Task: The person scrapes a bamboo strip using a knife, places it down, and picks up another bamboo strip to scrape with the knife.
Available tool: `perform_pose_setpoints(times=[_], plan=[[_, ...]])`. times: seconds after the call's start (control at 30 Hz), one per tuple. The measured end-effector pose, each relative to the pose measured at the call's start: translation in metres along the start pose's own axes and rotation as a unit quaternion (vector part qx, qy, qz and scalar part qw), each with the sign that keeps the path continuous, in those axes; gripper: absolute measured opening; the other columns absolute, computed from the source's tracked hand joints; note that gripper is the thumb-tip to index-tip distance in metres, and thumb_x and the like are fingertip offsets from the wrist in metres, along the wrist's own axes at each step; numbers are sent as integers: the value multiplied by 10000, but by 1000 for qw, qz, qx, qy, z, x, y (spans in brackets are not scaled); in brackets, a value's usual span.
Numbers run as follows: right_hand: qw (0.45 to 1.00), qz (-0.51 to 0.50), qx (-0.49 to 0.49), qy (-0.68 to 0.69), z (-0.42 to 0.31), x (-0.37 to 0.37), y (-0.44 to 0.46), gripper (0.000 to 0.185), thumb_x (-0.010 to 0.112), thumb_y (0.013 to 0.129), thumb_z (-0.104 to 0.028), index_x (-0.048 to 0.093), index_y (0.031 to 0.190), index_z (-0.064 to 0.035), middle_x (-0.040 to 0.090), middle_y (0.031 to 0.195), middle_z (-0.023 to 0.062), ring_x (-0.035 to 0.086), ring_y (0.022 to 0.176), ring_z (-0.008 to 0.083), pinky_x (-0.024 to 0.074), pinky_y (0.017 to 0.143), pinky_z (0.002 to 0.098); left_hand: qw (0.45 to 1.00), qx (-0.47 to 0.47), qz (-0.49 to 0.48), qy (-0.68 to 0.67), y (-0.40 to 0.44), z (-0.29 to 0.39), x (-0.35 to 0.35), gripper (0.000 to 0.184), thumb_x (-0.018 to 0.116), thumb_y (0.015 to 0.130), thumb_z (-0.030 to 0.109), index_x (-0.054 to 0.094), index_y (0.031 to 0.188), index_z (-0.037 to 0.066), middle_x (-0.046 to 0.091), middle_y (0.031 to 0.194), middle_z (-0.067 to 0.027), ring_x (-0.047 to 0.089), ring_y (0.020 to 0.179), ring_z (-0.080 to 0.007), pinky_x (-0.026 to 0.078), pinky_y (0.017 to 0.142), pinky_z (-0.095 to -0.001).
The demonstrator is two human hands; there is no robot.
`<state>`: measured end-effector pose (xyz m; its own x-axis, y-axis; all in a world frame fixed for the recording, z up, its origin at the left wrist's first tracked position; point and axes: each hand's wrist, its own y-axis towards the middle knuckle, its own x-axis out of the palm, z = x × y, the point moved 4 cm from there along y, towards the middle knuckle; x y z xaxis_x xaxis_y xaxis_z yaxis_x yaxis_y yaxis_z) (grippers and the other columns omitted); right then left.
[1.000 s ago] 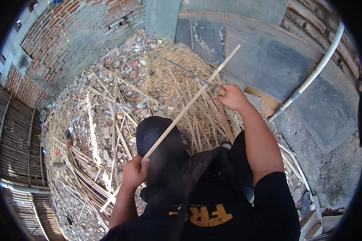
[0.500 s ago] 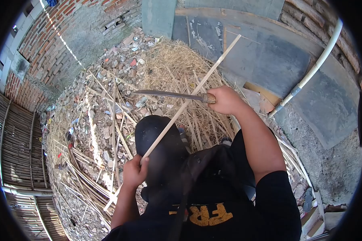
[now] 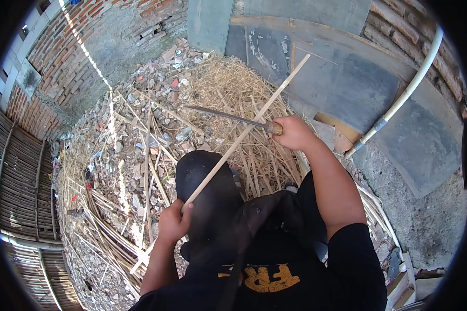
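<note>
A long pale bamboo strip [image 3: 220, 163] slants across my dark-clad knee, its far end raised up and to the right. My left hand [image 3: 174, 223] is closed round its lower part, thumb on top. In my right hand [image 3: 293, 132] is the wooden handle of a machete [image 3: 225, 114], gripped in a fist. The dark blade points left and crosses the strip above the knee. Whether its edge touches the strip I cannot tell.
Straw-like shavings [image 3: 228, 83] and rubble [image 3: 161, 67] cover the ground ahead. Loose bamboo strips [image 3: 104, 223] lie at the left. Grey panels [image 3: 342, 78] and a pale pole [image 3: 410, 88] lean at the right. A slatted bamboo screen [image 3: 21, 176] stands far left.
My right hand has moved slightly down and right with the machete, and the blade now tilts more, its tip higher than the handle. My left hand keeps its hold on the strip.
</note>
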<state>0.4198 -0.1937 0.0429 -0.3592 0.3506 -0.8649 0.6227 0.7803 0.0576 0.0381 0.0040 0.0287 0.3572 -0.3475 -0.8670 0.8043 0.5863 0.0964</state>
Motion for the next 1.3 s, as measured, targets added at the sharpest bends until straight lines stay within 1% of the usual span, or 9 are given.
perform_pose_setpoints(times=[0.2,0.3,0.4,0.5,0.6,0.8,1.1,1.2,1.3], plan=[[1000,5,-9,-8,-2,-6,-4,413,809,831,-291,744,1153,-42,723,937,240,697,908,427,553,827,476,1000,1,-4,-20,1,-2,3,402,669,996,313,531,748,29,554,565,-190,592,530,-405,440,520,-466],[1000,11,-21,-2,-2,-6,-3,374,801,824,-265,749,1129,-55,726,931,229,699,898,420,555,814,473,1000,4,-7,-28,2,-6,5,403,673,995,310,526,746,29,540,556,-180,575,512,-389,429,512,-453],[1000,-6,-4,10,-3,-7,-2,336,790,815,-242,754,1102,-70,729,933,222,702,898,414,555,813,475,999,1,-4,-42,2,-4,4,407,674,994,314,525,743,31,529,548,-174,564,503,-378,421,509,-448],[1000,-1,-6,9,-1,-5,-1,316,783,808,-229,757,1085,-80,731,931,218,704,897,412,556,815,476,999,1,-8,-43,2,-7,5,413,670,997,318,525,740,29,532,549,-174,567,503,-373,422,509,-442],[1000,-9,-6,9,0,-4,-1,332,789,809,-240,758,1098,-79,732,932,218,704,899,414,557,820,475,999,3,-7,-36,2,-5,4,419,663,1001,321,523,736,27,539,552,-175,570,504,-374,426,510,-441],[1000,9,-6,3,-1,-3,-4,384,804,814,-268,751,1127,-50,727,932,237,701,907,422,554,831,477,999,11,7,-30,1,-1,3,417,661,1002,323,530,736,29,539,548,-175,568,493,-371,427,506,-440],[1000,14,-16,12,5,3,0,392,811,820,-274,744,1125,-38,723,935,241,694,910,431,546,826,486,999,4,4,-36,1,-4,5,416,666,999,321,530,734,31,531,540,-166,556,477,-350,415,497,-428],[1000,-12,-7,4,5,2,2,341,770,829,-312,748,1107,-116,735,930,171,710,914,375,561,831,476,999,-3,1,-39,1,-5,6,413,670,997,315,529,733,31,526,540,-167,554,479,-348,413,497,-428],[1000,-2,-10,5,5,2,1,324,767,831,-314,744,1080,-108,733,921,169,708,905,374,558,827,479,999,-6,0,-41,1,-7,7,408,674,996,310,530,735,31,522,543,-169,552,483,-351,414,500,-430]])
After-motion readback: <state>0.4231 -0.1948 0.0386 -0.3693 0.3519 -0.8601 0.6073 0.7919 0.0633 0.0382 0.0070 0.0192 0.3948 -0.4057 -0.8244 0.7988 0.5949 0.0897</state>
